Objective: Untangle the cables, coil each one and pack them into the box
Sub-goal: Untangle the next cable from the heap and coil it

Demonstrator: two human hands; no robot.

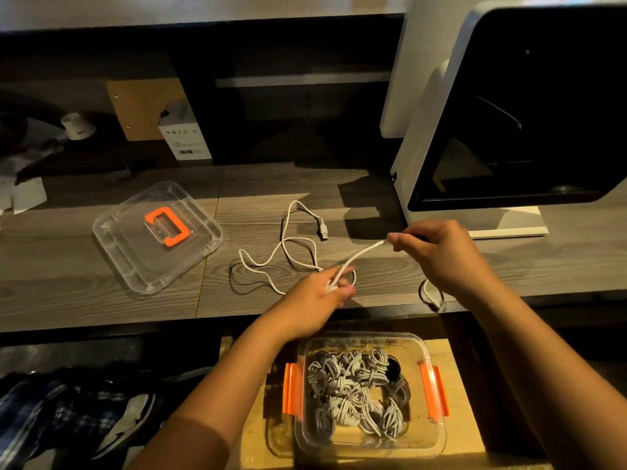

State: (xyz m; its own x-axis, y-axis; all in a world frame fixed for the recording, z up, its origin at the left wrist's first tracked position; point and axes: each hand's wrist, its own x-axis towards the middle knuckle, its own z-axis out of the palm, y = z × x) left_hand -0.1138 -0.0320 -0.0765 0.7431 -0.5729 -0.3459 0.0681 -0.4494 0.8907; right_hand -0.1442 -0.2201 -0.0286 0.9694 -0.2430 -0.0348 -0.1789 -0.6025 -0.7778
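1 cable [360, 255] held by left hand [324, 290], right hand [439, 254]; 1 box [435, 391], 1 lid [135, 256].

Both hands on one white cable [361, 255]

Left hand [325, 293] and right hand [437, 256] pinch it taut above the table [101, 300].

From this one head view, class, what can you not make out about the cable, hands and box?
Head view only:
- White cable: its end is hidden in the pinch of the right hand.
- Left hand: motion blur hides how many turns it holds.
- Coils in the box: overlapping and dim, uncountable.
- Loop at desk edge: partly behind the right forearm.
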